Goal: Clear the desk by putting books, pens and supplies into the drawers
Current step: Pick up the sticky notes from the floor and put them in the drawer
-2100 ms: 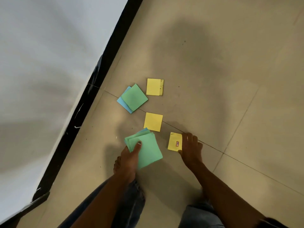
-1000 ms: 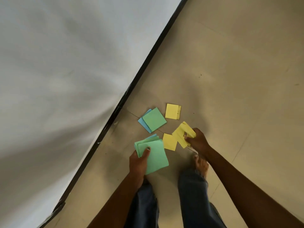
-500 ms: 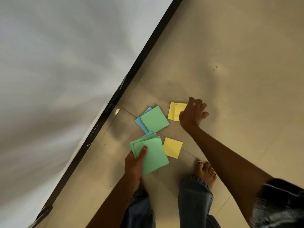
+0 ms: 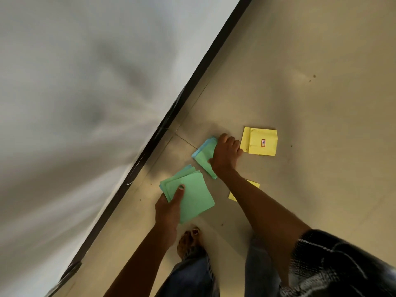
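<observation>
Coloured paper squares lie scattered on the beige tiled floor (image 4: 310, 103). My left hand (image 4: 169, 209) holds a fanned stack of green sheets (image 4: 192, 198), thumb on top. My right hand (image 4: 225, 155) presses down on a green-and-blue pile (image 4: 203, 155) on the floor, fingers curled over its far edge. Just right of that hand lies a stack of yellow sheets (image 4: 260, 141), the top one bearing a small red mark. Another yellow sheet (image 4: 232, 196) is mostly hidden under my right forearm.
A white wall (image 4: 75, 103) with a black skirting strip (image 4: 171, 125) runs diagonally along the left. My bare foot (image 4: 190, 241) and jeans legs stand at the bottom centre. Open floor stretches to the right.
My right hand left the yellow sheets in a stack at the far right and moved left onto the green-and-blue pile. The left hand keeps its green stack.
</observation>
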